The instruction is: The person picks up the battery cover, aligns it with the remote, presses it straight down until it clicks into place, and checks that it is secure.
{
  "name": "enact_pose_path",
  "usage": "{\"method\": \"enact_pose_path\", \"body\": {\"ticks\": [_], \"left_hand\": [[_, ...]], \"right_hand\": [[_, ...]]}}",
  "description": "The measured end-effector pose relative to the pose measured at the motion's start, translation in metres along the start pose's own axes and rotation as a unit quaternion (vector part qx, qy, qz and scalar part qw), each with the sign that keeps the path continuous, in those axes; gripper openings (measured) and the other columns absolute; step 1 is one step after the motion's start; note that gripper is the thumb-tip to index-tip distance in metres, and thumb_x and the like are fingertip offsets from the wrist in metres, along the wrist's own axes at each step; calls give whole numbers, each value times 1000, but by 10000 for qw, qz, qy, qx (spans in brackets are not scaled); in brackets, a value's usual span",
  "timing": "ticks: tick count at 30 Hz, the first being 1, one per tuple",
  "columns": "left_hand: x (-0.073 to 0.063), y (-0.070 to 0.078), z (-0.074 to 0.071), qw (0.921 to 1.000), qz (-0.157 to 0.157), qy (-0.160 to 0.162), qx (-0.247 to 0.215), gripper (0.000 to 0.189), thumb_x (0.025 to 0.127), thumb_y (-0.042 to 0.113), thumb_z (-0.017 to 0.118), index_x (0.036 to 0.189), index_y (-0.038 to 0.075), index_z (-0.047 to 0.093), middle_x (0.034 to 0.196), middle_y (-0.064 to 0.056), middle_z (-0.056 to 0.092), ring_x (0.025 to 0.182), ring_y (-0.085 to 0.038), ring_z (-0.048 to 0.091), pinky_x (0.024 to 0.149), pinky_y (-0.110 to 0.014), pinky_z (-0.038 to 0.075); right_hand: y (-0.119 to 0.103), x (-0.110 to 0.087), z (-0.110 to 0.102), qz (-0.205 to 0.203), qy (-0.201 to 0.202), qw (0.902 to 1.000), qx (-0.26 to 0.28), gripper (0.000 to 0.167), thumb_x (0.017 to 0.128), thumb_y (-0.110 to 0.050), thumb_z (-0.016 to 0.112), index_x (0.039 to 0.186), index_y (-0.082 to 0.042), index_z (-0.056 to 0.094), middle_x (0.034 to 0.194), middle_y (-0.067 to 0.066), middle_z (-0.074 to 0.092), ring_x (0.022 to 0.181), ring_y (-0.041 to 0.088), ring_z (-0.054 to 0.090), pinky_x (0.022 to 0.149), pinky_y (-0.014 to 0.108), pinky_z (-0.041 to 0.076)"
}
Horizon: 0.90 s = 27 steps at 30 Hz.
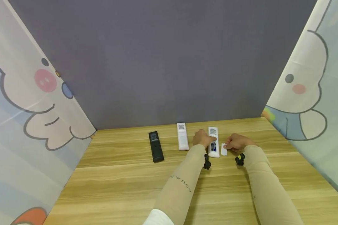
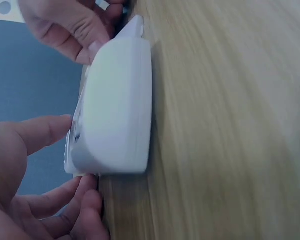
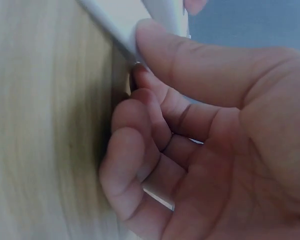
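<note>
A white remote control (image 1: 214, 154) lies back side up on the table, its battery compartment uncovered with batteries (image 1: 213, 147) inside. My left hand (image 1: 202, 138) holds it from the left. In the left wrist view the thumb rests on its upper face and the fingers lie curled along its side. Just right of the remote, my right hand (image 1: 236, 142) pinches a small white battery cover (image 1: 223, 152) between thumb and index finger. The right wrist view shows that cover (image 3: 115, 20) tilted by the thumb, the other fingers curled below near the tabletop.
Left of my hands, a second white remote control (image 1: 183, 140) lies back up with its cover on. Farther left is a black remote control (image 1: 156, 150), also face down. A grey panel (image 1: 169, 68) rises behind the wooden table (image 1: 115, 187), and printed cloths flank both sides.
</note>
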<state>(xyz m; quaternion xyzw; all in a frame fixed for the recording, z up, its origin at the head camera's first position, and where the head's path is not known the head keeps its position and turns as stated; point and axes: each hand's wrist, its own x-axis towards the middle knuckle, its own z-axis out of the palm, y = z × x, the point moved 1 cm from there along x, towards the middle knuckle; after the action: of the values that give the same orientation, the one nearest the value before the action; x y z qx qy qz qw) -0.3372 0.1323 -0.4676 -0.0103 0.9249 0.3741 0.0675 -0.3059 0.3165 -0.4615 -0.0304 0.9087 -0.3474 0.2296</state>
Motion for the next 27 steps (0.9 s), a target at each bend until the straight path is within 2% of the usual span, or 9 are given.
{"method": "enact_pose_path", "body": {"ticks": [4, 13, 21, 25, 27], "left_hand": [[-3, 3, 0, 9999, 51, 18, 119, 34, 82, 40, 85, 87, 10, 71, 75, -1, 64, 63, -15, 58, 57, -34, 50], [-7, 5, 2, 9997, -8, 104, -204, 32, 81, 35, 85, 74, 13, 64, 68, 0, 61, 59, -15, 56, 54, -32, 47], [-4, 4, 10, 9993, -115, 208, -296, 36, 79, 39, 87, 89, 10, 67, 73, -2, 65, 64, -16, 60, 59, -34, 51], [-1, 2, 12, 9995, -47, 161, -257, 32, 82, 40, 83, 86, 11, 69, 70, -1, 66, 62, -16, 61, 58, -33, 49], [-2, 0, 11, 9989, -36, 66, -466, 30, 84, 38, 81, 86, 10, 70, 70, -2, 67, 63, -17, 61, 58, -33, 48]], "right_hand": [[-3, 1, 1, -80, -18, 9999, -130, 41, 101, -13, 62, 65, -16, 42, 53, -6, 38, 47, 7, 31, 53, 23, 34], [-1, 2, 1, -73, -2, 9999, -101, 41, 101, -15, 63, 66, -17, 41, 54, -7, 37, 47, 6, 31, 53, 22, 32], [3, 4, 1, -93, 11, 9999, -53, 40, 100, -14, 64, 66, -17, 43, 53, -8, 38, 46, 5, 31, 51, 21, 32], [3, 4, 2, -115, 31, 9999, 40, 38, 101, -14, 63, 68, -16, 44, 54, -8, 37, 48, 5, 31, 53, 22, 32], [2, 3, 3, -90, 69, 9999, 56, 37, 101, -14, 63, 69, -15, 44, 55, -7, 37, 49, 6, 32, 53, 22, 33]]}}
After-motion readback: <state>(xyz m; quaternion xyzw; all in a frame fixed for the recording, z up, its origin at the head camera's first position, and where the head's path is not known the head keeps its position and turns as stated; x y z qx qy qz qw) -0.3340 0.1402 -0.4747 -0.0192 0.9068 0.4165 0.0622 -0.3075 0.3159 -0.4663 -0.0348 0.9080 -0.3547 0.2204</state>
